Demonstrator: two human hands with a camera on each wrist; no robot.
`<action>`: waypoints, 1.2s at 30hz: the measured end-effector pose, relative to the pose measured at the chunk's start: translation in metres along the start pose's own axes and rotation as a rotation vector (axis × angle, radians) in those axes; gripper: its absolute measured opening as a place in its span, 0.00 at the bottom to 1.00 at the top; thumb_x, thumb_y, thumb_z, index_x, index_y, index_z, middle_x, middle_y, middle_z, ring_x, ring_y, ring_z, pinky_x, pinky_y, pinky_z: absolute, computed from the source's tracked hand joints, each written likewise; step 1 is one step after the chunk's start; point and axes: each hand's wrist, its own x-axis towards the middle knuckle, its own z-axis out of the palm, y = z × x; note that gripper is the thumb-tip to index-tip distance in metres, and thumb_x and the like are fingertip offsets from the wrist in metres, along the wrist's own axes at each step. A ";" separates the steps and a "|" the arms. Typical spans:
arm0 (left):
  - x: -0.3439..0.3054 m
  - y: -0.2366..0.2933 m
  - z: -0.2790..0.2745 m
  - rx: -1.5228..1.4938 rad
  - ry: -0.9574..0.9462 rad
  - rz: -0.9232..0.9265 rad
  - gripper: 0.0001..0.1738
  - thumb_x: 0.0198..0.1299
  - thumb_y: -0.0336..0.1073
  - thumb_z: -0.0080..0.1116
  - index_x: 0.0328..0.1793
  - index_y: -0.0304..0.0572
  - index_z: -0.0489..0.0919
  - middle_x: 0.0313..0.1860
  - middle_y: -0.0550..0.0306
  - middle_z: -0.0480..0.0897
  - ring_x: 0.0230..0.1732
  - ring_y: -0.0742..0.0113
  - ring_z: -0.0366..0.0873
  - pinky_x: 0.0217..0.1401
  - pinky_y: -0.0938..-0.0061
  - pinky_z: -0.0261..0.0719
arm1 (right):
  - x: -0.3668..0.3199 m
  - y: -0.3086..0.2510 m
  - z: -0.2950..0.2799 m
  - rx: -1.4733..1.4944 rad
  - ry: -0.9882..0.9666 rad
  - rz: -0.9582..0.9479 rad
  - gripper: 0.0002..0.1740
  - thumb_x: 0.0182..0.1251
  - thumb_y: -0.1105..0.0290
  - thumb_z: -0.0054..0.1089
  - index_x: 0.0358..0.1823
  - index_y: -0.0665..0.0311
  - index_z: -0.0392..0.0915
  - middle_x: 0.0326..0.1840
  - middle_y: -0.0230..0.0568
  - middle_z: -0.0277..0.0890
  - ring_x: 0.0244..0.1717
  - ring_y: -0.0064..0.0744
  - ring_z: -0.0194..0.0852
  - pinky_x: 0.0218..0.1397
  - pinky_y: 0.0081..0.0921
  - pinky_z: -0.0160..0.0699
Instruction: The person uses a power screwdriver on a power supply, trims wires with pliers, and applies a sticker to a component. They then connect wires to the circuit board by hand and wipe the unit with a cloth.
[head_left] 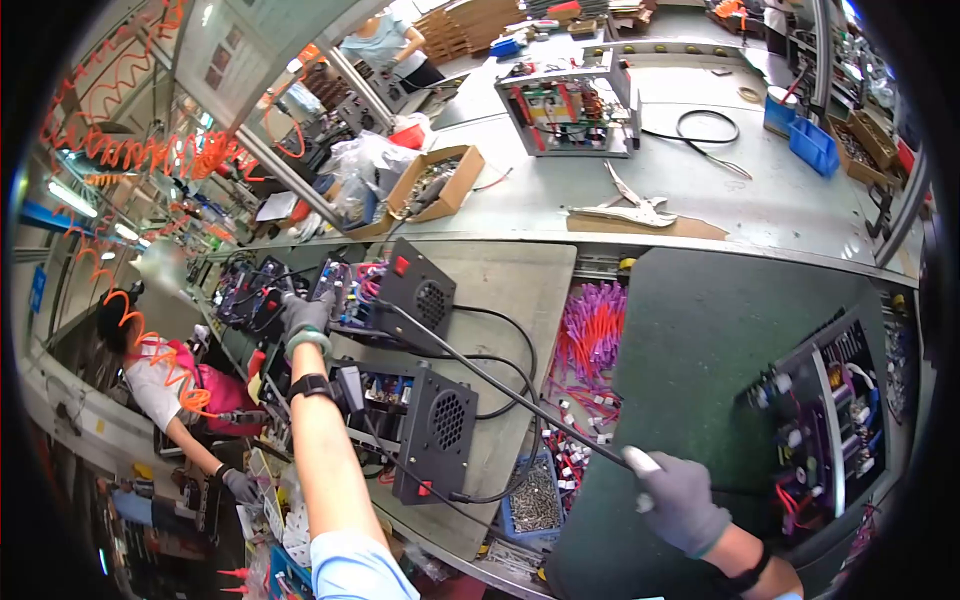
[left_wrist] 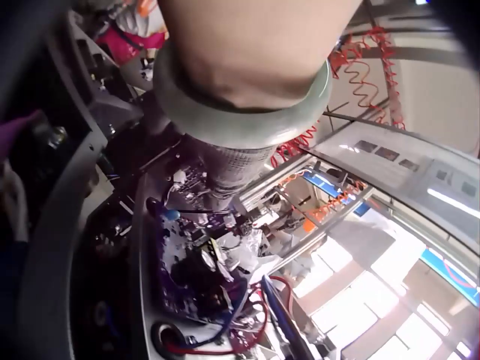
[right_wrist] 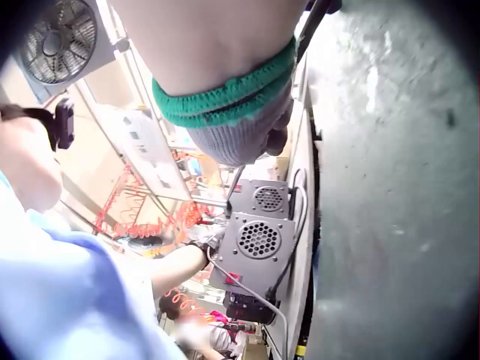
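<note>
In the head view my gloved right hand [head_left: 685, 505] grips a black cable [head_left: 500, 378] low on the right. The cable runs taut from that hand up to a unit with a black fan panel [head_left: 422, 298] and exposed circuit boards. My gloved left hand [head_left: 305, 318] reaches to the far end of this unit, right beside its boards; its fingertips are partly hidden. Below that arm sits a second unit with a fan panel [head_left: 437, 435], its own cord looping over the bench. From behind, the left wrist view shows the glove [left_wrist: 232, 169] over circuit boards [left_wrist: 199, 262].
Purple and red wire leads [head_left: 592, 335] and a blue bin of screws [head_left: 533, 497] lie between the bench boards. Another open unit [head_left: 835, 430] stands at right. Locking pliers [head_left: 632, 205] lie on the shelf. A coworker in pink [head_left: 215, 388] works at left.
</note>
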 end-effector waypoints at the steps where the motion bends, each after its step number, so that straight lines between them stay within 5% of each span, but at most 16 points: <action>1: -0.010 0.006 -0.008 0.117 0.028 -0.049 0.57 0.53 0.57 0.73 0.83 0.48 0.54 0.74 0.34 0.70 0.73 0.40 0.72 0.74 0.50 0.71 | 0.007 -0.007 0.007 0.030 0.027 -0.012 0.37 0.43 0.70 0.68 0.63 0.56 0.78 0.45 0.41 0.82 0.39 0.47 0.83 0.40 0.42 0.83; 3: 0.003 0.007 -0.002 0.017 0.264 0.099 0.51 0.54 0.50 0.70 0.81 0.46 0.59 0.73 0.34 0.69 0.75 0.40 0.68 0.75 0.52 0.70 | 0.020 -0.017 0.003 -0.042 0.086 -0.146 0.38 0.43 0.69 0.69 0.63 0.57 0.78 0.50 0.42 0.81 0.42 0.48 0.83 0.43 0.42 0.83; 6: -0.026 0.055 -0.018 -0.140 0.477 0.836 0.34 0.61 0.40 0.65 0.72 0.34 0.71 0.66 0.36 0.75 0.67 0.39 0.73 0.71 0.56 0.72 | -0.011 -0.026 0.002 -0.095 0.134 -0.264 0.37 0.46 0.68 0.70 0.65 0.59 0.76 0.59 0.44 0.79 0.48 0.50 0.82 0.48 0.43 0.83; 10: -0.208 0.153 -0.059 -0.668 0.029 1.397 0.24 0.65 0.29 0.66 0.68 0.36 0.77 0.63 0.46 0.81 0.63 0.58 0.80 0.63 0.66 0.79 | -0.110 -0.024 -0.009 0.160 -0.003 -0.138 0.32 0.57 0.68 0.68 0.66 0.60 0.74 0.61 0.45 0.79 0.49 0.50 0.83 0.49 0.43 0.82; 13: -0.323 0.194 -0.057 -0.876 -0.539 1.501 0.27 0.65 0.32 0.68 0.71 0.39 0.77 0.66 0.48 0.80 0.62 0.62 0.81 0.57 0.68 0.83 | -0.182 -0.026 -0.043 0.182 0.018 0.313 0.17 0.61 0.69 0.67 0.51 0.62 0.82 0.36 0.46 0.83 0.34 0.48 0.84 0.40 0.36 0.83; 14: -0.358 0.207 -0.045 -0.856 -0.620 1.543 0.31 0.65 0.39 0.71 0.73 0.41 0.75 0.63 0.49 0.82 0.59 0.65 0.82 0.54 0.71 0.84 | -0.203 -0.032 -0.054 0.226 0.167 0.504 0.15 0.61 0.71 0.66 0.50 0.64 0.82 0.36 0.45 0.83 0.34 0.42 0.85 0.39 0.33 0.84; 15: -0.387 0.221 -0.027 -0.819 -0.407 1.754 0.38 0.65 0.48 0.71 0.77 0.41 0.71 0.64 0.48 0.81 0.56 0.65 0.84 0.52 0.73 0.84 | -0.223 -0.027 -0.051 0.248 0.455 0.561 0.15 0.60 0.70 0.67 0.48 0.66 0.81 0.33 0.44 0.83 0.32 0.37 0.85 0.38 0.31 0.84; 18: -0.462 0.246 -0.036 -0.465 -1.178 1.431 0.40 0.67 0.59 0.63 0.77 0.41 0.71 0.54 0.45 0.84 0.52 0.62 0.83 0.57 0.75 0.81 | -0.262 0.009 -0.050 0.226 0.835 0.744 0.42 0.56 0.58 0.75 0.69 0.71 0.69 0.55 0.49 0.81 0.54 0.35 0.82 0.55 0.31 0.83; 20: -0.484 0.245 -0.012 -0.479 -1.523 1.426 0.30 0.67 0.61 0.56 0.54 0.40 0.85 0.42 0.50 0.88 0.45 0.54 0.87 0.54 0.59 0.83 | -0.259 0.030 -0.057 0.293 0.744 0.650 0.49 0.56 0.56 0.76 0.74 0.70 0.61 0.60 0.48 0.78 0.58 0.35 0.79 0.59 0.31 0.80; 24: -0.485 0.231 -0.020 -0.506 -1.069 1.358 0.22 0.67 0.53 0.56 0.41 0.39 0.84 0.38 0.39 0.87 0.43 0.42 0.86 0.49 0.52 0.83 | -0.231 0.088 -0.012 0.138 0.720 0.395 0.61 0.56 0.51 0.79 0.82 0.71 0.49 0.63 0.46 0.76 0.61 0.34 0.76 0.64 0.32 0.78; 25: -0.489 0.224 -0.012 -0.574 -0.849 1.362 0.22 0.67 0.54 0.57 0.38 0.42 0.85 0.35 0.42 0.87 0.40 0.41 0.86 0.47 0.53 0.83 | -0.205 0.076 -0.021 0.473 0.813 0.482 0.62 0.56 0.49 0.80 0.81 0.72 0.50 0.62 0.44 0.75 0.61 0.32 0.76 0.65 0.32 0.77; 28: -0.477 0.222 -0.008 -0.591 -0.636 1.244 0.21 0.67 0.53 0.56 0.34 0.44 0.85 0.32 0.44 0.86 0.39 0.41 0.86 0.46 0.55 0.83 | -0.192 0.084 -0.035 0.479 0.716 0.534 0.59 0.55 0.49 0.81 0.79 0.72 0.55 0.61 0.42 0.75 0.59 0.31 0.76 0.66 0.31 0.76; 30: -0.447 0.222 -0.036 -0.686 -0.645 1.221 0.19 0.68 0.49 0.54 0.34 0.46 0.87 0.31 0.45 0.86 0.38 0.43 0.86 0.45 0.56 0.84 | -0.170 0.096 -0.040 0.454 0.678 0.403 0.51 0.61 0.50 0.76 0.77 0.69 0.59 0.61 0.40 0.76 0.56 0.29 0.77 0.62 0.31 0.78; 32: -0.411 0.222 -0.086 -0.500 -0.415 1.257 0.19 0.69 0.47 0.51 0.36 0.46 0.88 0.32 0.43 0.87 0.38 0.45 0.88 0.48 0.57 0.85 | -0.120 0.087 -0.056 1.208 0.693 0.326 0.39 0.72 0.53 0.66 0.76 0.67 0.62 0.62 0.40 0.76 0.53 0.29 0.79 0.57 0.32 0.81; 34: -0.363 0.232 -0.117 -0.329 -0.337 1.249 0.19 0.67 0.45 0.50 0.39 0.45 0.89 0.32 0.43 0.88 0.37 0.44 0.88 0.51 0.57 0.86 | -0.070 0.062 -0.073 1.076 0.583 0.299 0.33 0.75 0.56 0.62 0.74 0.65 0.65 0.58 0.37 0.77 0.52 0.27 0.80 0.55 0.29 0.81; 36: -0.278 0.239 -0.093 0.167 0.055 1.664 0.14 0.67 0.48 0.56 0.46 0.59 0.91 0.44 0.47 0.89 0.47 0.47 0.88 0.56 0.56 0.85 | -0.011 0.032 -0.093 0.786 0.394 0.221 0.22 0.81 0.61 0.53 0.70 0.62 0.71 0.52 0.30 0.80 0.48 0.23 0.81 0.51 0.23 0.81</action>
